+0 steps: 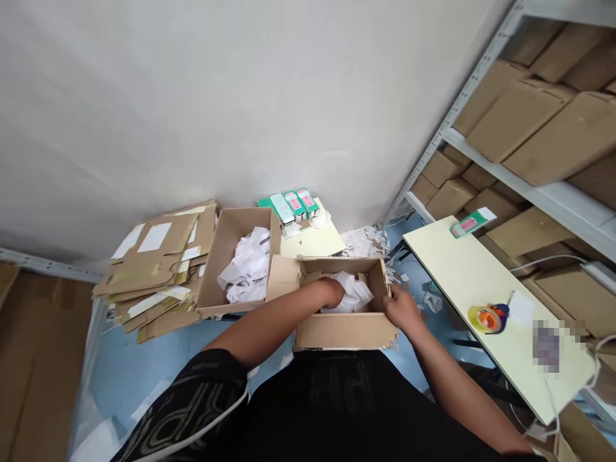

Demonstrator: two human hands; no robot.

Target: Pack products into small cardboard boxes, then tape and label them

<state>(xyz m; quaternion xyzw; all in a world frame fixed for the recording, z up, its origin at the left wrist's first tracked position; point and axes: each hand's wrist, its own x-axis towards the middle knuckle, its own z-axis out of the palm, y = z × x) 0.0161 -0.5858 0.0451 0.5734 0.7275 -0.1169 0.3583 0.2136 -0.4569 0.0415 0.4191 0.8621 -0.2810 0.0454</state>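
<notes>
An open cardboard box (346, 330) is in front of my body, its near flap folded out towards me. My left hand (333, 292) reaches down inside it, against crumpled white paper (353, 292); the fingers are hidden. My right hand (400, 305) is closed on the box's right edge, thumb over the rim. Directly left stands a larger open cardboard box (208, 289) with crumpled white paper (248, 263) in it.
Flattened cardboard boxes (149, 256) are stacked at left. Small green boxes (296, 202) lie on a pale table (312, 240) by the wall. At right, a long table (433, 247) holds a tape dispenser (488, 318) and a green box (471, 222). Shelves (529, 183) hold cartons.
</notes>
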